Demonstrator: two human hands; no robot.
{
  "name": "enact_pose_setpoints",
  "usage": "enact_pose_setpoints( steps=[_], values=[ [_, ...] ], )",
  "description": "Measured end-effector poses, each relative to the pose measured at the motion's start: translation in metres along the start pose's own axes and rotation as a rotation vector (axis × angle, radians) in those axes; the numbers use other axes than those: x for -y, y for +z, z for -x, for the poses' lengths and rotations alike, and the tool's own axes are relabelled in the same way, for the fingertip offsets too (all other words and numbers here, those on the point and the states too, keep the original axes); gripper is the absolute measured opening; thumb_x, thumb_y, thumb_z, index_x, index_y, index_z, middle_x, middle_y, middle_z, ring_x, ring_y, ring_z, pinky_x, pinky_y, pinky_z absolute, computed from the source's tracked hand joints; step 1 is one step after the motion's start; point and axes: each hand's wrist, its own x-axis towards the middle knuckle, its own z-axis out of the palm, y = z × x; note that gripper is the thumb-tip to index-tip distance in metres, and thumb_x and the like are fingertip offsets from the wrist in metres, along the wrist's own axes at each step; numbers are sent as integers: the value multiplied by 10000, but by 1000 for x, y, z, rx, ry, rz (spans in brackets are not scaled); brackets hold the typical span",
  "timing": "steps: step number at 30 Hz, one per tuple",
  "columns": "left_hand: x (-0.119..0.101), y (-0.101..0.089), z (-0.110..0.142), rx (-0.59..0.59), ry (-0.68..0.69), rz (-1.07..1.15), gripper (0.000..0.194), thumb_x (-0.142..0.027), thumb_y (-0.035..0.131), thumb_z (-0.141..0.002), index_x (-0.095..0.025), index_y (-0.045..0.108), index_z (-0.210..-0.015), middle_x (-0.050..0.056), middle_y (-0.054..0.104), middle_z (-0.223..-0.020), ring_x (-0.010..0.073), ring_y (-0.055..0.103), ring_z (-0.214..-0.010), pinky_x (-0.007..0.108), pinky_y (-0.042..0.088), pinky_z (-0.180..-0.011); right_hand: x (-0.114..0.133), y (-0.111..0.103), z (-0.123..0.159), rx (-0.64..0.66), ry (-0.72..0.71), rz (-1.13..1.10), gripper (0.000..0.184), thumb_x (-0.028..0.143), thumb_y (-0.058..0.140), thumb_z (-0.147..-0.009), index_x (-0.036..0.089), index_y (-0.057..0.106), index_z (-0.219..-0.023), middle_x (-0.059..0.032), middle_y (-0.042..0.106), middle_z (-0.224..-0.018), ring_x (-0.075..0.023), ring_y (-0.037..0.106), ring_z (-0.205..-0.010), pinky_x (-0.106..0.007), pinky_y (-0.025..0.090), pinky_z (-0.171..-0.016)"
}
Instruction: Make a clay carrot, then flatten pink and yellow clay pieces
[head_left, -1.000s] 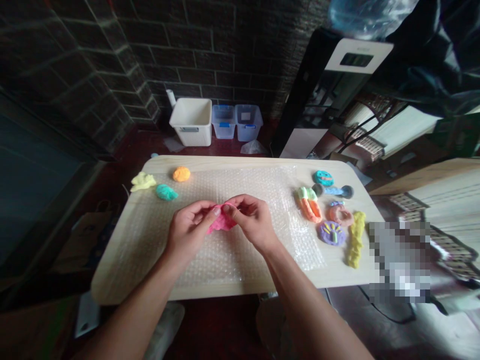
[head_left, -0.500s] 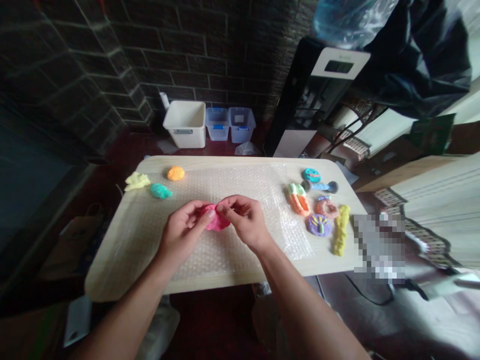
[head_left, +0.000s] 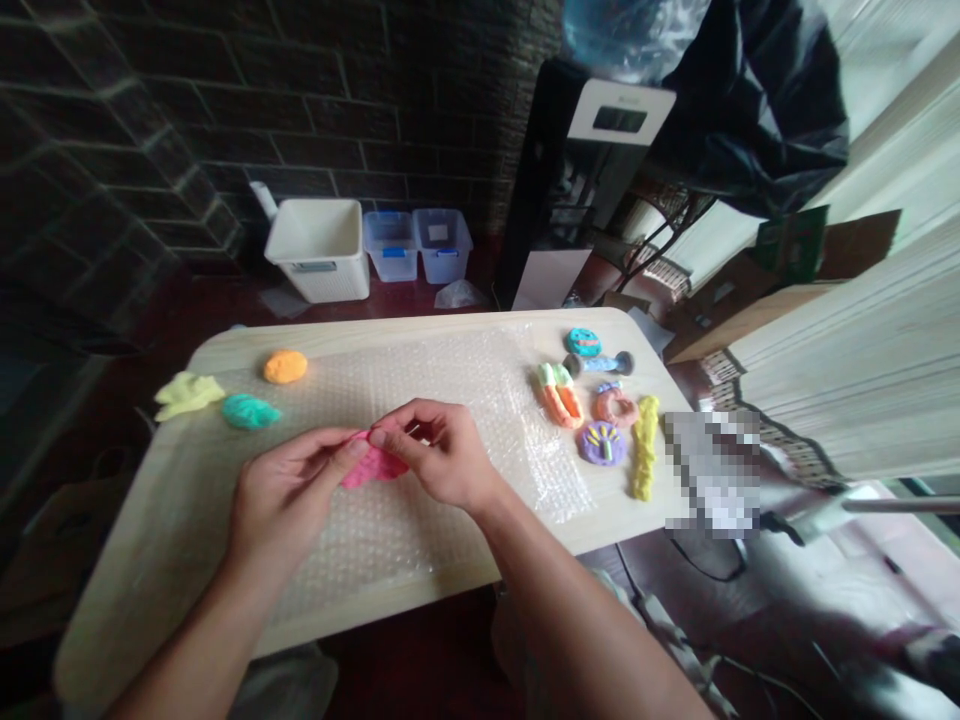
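Pink modelling clay [head_left: 377, 467] is pinched between my two hands above the bubble wrap [head_left: 450, 400]. My left hand [head_left: 292, 485] grips its left side, thumb on top. My right hand [head_left: 433, 450] has thumb and fingers closed on its upper right edge. Farther left on the table are an orange clay lump [head_left: 286, 366], a green clay lump [head_left: 250, 411] and a pale yellow clay piece [head_left: 187, 396]. Part of the pink clay is hidden by my fingers.
On the table's right lie an orange-and-green clay piece [head_left: 561, 396], a purple clay disc [head_left: 602, 444], a yellow clay strip [head_left: 645, 447], a clay ring [head_left: 616, 407], a blue dumbbell shape [head_left: 601, 364] and a teal disc [head_left: 583, 342]. Beyond stand a white bin [head_left: 319, 235] and a water dispenser [head_left: 551, 225].
The camera view has turned, so the table and its things sit further left or lower. The pink clay stays in both hands, its upper edge now pinched with the fingertips closer together.
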Motion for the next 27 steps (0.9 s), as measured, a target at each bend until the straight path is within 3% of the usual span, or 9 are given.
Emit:
enact_pose_setpoints(
  steps=[6, 11, 17, 21, 27],
  values=[
    [0, 16, -8, -3, -89, 248, 330, -399, 878, -809, -225, 790, -1076, 24, 811, -974, 169, 738, -882, 220, 594, -780, -1, -5, -7, -54, 7, -20, 402, 521, 907, -766, 157, 777, -877, -18, 724, -750, -111, 612, -606, -246, 486, -578],
    [10, 13, -13, 0, -82, 173, 252, -413, 868, -819, -230, 791, -973, 17, 796, -902, 166, 720, -819, 220, 583, -727, 2, -9, -6, -13, -1, 129, 413, 514, 900, -780, 174, 801, -994, -16, 741, -825, -95, 550, -609, -227, 431, -558],
    [16, 7, -15, 17, -79, 61, 387, -521, 860, -811, -206, 788, -1025, 34, 795, -886, 185, 728, -772, 251, 593, -703, -1, -12, -4, 36, -28, 236, 366, 499, 850, -845, 157, 820, -971, -9, 721, -752, -97, 526, -599, -226, 427, -561],
    [10, 9, -13, 31, -70, 58, 385, -509, 868, -801, -189, 777, -997, 31, 791, -868, 176, 724, -752, 237, 581, -684, 3, -11, -3, 54, 19, 194, 378, 496, 868, -820, 138, 804, -924, 0, 690, -697, -94, 522, -573, -220, 408, -532],
    [-8, 20, -8, 104, -162, 319, 283, -413, 843, -833, -198, 723, -972, 33, 786, -898, 200, 742, -823, 275, 594, -727, 7, -9, -3, -6, 18, 94, 370, 504, 854, -828, 153, 751, -881, 0, 668, -720, -102, 550, -598, -222, 422, -537]
  ],
)
